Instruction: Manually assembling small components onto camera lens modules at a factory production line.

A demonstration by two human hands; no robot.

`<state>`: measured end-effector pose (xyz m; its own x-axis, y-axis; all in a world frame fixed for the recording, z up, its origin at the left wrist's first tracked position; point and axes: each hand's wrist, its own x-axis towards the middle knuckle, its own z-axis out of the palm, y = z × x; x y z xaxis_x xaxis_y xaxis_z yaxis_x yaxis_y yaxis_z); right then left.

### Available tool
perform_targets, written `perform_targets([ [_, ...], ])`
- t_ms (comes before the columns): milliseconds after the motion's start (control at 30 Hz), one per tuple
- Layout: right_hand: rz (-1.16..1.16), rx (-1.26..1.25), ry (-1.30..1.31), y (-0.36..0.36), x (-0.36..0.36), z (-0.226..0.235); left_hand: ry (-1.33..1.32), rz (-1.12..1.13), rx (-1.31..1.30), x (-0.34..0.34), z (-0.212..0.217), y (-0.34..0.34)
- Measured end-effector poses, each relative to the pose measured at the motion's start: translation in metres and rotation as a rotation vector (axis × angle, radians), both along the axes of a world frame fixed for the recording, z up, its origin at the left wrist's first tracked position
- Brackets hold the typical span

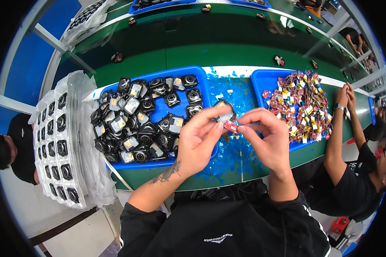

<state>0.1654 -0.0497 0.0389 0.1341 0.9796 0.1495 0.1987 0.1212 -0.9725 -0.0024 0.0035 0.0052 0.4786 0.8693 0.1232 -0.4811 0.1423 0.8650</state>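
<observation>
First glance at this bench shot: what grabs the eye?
At centre, the left hand holds a small dark square part while the right hand pinches a little red piece against it. Left of them a blue tray is heaped with similar dark parts; right, another blue tray holds red and yellow bits.

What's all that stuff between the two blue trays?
Head view: loose blue scraps litter the green table between the left tray and right tray. Both hands hover over it.
</observation>
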Motion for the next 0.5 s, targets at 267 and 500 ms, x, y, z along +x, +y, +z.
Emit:
perform_targets([
  [267,0.078,-0.102,0.260,0.001,0.007,-0.002,0.507,0.033,0.667,-0.013,0.009,0.010],
  [500,0.191,-0.092,0.315,0.003,0.014,-0.005,0.564,-0.003,0.508,-0.015,-0.002,0.007],
])
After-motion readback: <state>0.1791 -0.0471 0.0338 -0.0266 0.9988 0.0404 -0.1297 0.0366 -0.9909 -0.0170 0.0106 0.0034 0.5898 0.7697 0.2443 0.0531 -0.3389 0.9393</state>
